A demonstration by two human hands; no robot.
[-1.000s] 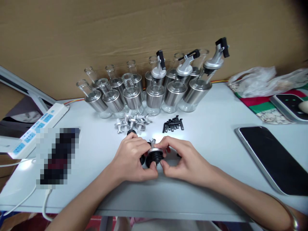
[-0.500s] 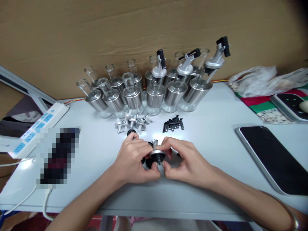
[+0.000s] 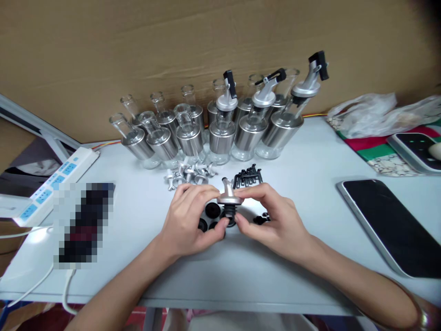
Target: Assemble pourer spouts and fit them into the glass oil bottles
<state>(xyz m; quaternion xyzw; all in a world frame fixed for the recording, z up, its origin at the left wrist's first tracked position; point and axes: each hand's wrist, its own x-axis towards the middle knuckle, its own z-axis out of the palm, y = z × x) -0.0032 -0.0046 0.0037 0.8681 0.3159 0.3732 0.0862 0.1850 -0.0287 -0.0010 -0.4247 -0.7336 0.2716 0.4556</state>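
Head view: Two bare hands pinch a silver pour spout (image 3: 228, 188) upright over black rubber discs (image 3: 212, 210).
Left hand (image 3: 189, 220): Thumb and fingers close on one side.
Right hand (image 3: 279, 218): Thumb and fingers close opposite; exact fingertip contact is hard to make out.
Seating risk: Uneven thumb pressure could leave the ribbed black stopper (image 3: 229, 210) crooked beneath the collar.
Spill risk: A slip could drop the spout among the discs; a stray knuckle could scatter the black levers (image 3: 248, 177).
Surface: Steel-banded glass bottles (image 3: 222, 138) line the pale tabletop (image 3: 262, 285), power strip (image 3: 51, 186) at left.
Room: Brown cardboard (image 3: 165, 41) stands behind; red flooring (image 3: 136, 319) shows below.
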